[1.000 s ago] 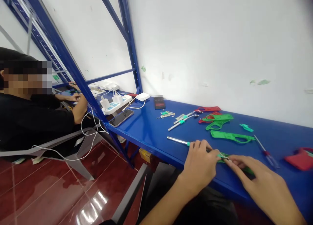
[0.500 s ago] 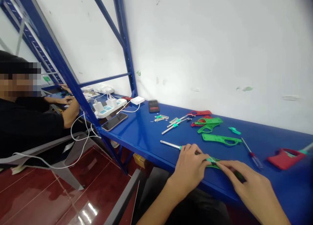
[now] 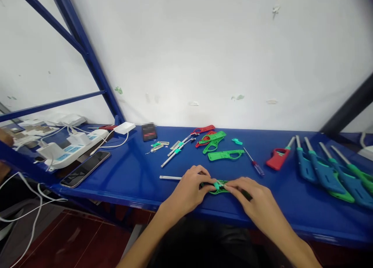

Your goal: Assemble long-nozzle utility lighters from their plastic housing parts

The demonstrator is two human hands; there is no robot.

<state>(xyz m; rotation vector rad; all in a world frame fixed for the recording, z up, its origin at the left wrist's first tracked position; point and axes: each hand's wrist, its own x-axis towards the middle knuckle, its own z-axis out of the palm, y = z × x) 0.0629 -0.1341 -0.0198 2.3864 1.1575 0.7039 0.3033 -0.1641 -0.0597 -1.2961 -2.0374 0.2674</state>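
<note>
Green casing [image 3: 222,191]: laid near the table's [image 3: 131,184] front edge, btwn both hands, hollow side up, prob. so the inside can be seen & reached.
Teal piece [image 3: 217,186]: seated in/over the casing; pinched btwn L thumb & index, apparently to keep it from shifting.
L hand [image 3: 190,188]: other fingers curled, bunched close, not spread; prob. used as a brace.
R hand [image 3: 256,198]: thumb & index tips brought nearly together at the casing's right part, by a thin pale bit; whether it's gripped can't be told. Rest of fingers bent, partly hidden.
Metal tube [image 3: 170,178]: stuck out left from under L hand, lying approx. parallel to the edge; its join w/ the casing is hidden.
Screwdriver [image 3: 253,162]: set right of the loose green half [image 3: 223,155], handle turned toward the R hand side, prob. for quick reach.
Loose shells: red ones [image 3: 207,128] & a green pair [image 3: 215,137] heaped toward the wall, seemingly to free the front.
Spare tubes [image 3: 171,156]: grouped left of the shells, w/ small parts [image 3: 157,148] nearby, as if sorted by type.
Whole lighters: red one [image 3: 276,159] & blue ones [image 3: 326,174] kept far right, nozzles wallward, apparently apart from loose bits.
</note>
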